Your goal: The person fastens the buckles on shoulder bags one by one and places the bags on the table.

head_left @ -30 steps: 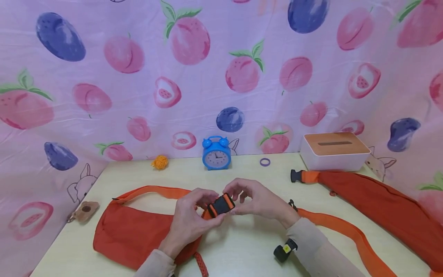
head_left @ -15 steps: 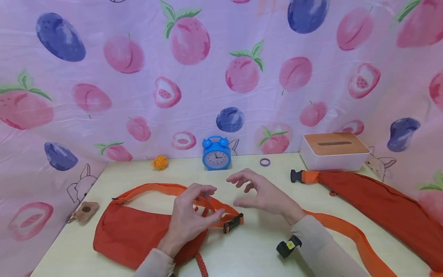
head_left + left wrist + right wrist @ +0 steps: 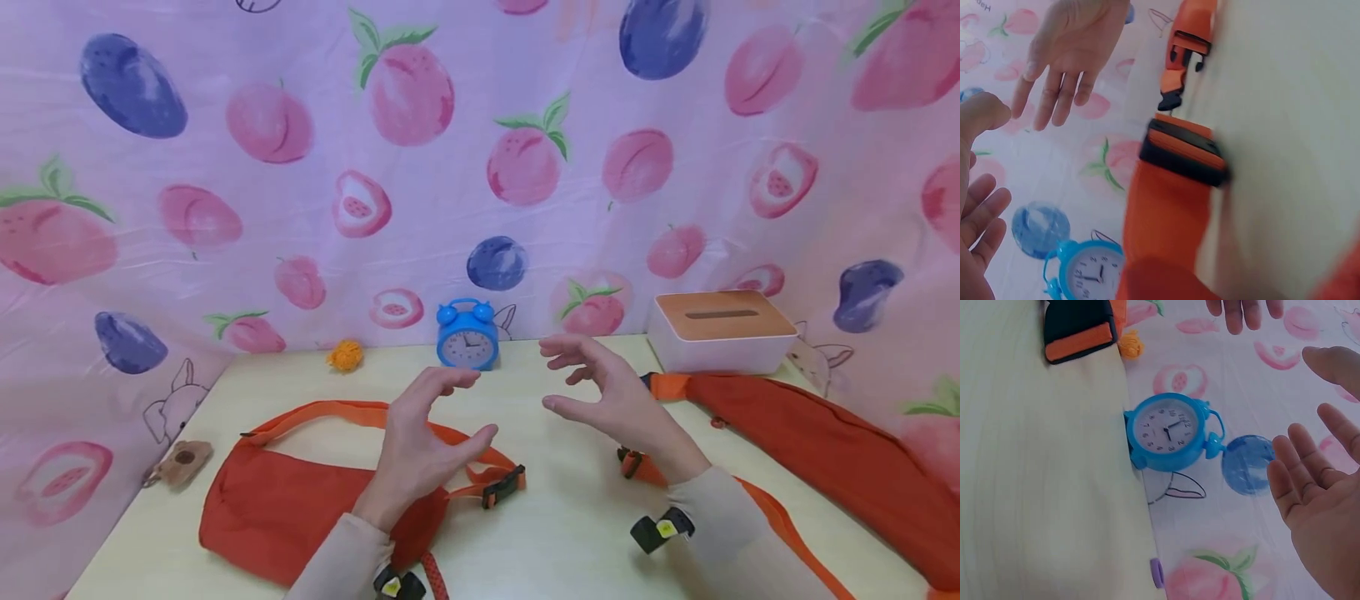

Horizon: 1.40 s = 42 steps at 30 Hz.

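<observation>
My left hand [image 3: 420,450] hovers over the right end of a red bag [image 3: 285,508], thumb and fingers spread apart and holding nothing. Just right of it, a black side-release buckle [image 3: 504,487] lies on the table on the bag's orange strap [image 3: 330,410]; in the left wrist view the buckle [image 3: 1185,150] looks fastened. My right hand [image 3: 611,392] is raised, relaxed and holding nothing. Below its wrist is a black buckle end [image 3: 630,460] on an orange strap. A second red bag [image 3: 795,442] lies at the right, its other buckle end mostly hidden behind that hand.
At the back stand a blue alarm clock [image 3: 467,335] and a white tissue box [image 3: 723,333] with a wooden lid. An orange yarn ball [image 3: 346,356] and a brown trinket [image 3: 183,465] lie leftward. A purple ring [image 3: 1157,573] shows in the right wrist view.
Both hands held the left bag's buckle one second ago. They have let go, and the buckle has dropped to the table. The hands have moved apart, the right one going right and up.
</observation>
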Each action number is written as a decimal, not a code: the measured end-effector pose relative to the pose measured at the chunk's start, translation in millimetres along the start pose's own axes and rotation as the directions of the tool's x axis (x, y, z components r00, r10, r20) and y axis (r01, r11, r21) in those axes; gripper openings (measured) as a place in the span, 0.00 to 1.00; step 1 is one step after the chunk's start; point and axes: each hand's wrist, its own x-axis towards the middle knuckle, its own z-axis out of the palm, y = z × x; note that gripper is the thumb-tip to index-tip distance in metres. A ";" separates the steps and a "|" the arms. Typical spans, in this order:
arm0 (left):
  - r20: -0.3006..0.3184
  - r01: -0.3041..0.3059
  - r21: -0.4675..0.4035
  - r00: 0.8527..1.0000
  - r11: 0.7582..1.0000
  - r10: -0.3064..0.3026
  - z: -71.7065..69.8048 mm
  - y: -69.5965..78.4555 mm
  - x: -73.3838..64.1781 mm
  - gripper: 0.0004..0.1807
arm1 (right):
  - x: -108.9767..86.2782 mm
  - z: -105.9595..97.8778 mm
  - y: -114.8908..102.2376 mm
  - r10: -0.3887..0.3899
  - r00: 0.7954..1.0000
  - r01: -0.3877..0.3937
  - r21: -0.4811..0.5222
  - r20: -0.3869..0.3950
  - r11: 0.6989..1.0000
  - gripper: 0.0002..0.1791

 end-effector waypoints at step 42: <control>0.280 0.136 -0.380 0.960 0.915 -0.027 169.3 -8.3 91.9 0.36 | -118.3 -39.2 27.1 0.423 0.902 -0.430 -0.282 -0.088 0.858 0.34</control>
